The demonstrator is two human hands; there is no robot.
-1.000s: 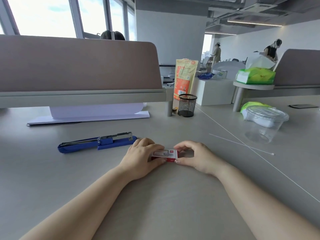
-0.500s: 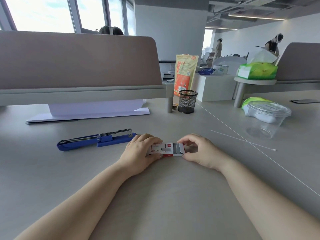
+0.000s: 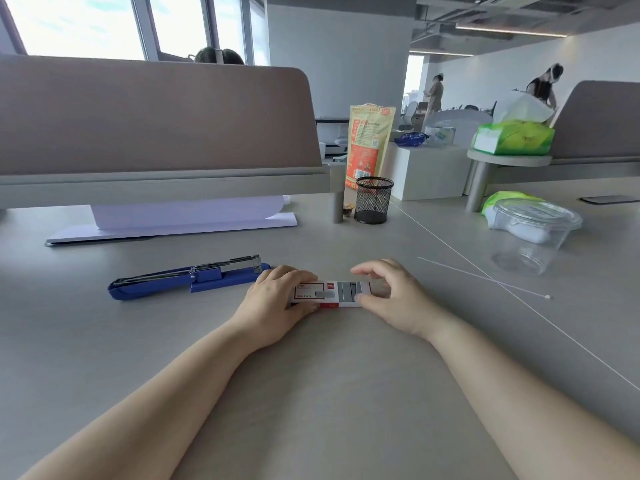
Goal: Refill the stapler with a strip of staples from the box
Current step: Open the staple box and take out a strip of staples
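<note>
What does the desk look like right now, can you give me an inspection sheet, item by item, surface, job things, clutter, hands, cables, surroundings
Surface: grey desk, bare near the camera.
Job's things: blue stapler lies flat with its top swung open, left of the hands. Staple box rests on the desk, its inner tray slid partly out to the right, grey staples showing.
Clutter: black mesh pen cup, orange snack bag, clear lidded tub, white paper stack, green tissue pack.
Hands: left hand pins the box sleeve; right hand grips the tray end.
Cables: thin white cable tie lies loose on the desk.
Surroundings: desk divider, windows, people far behind.
</note>
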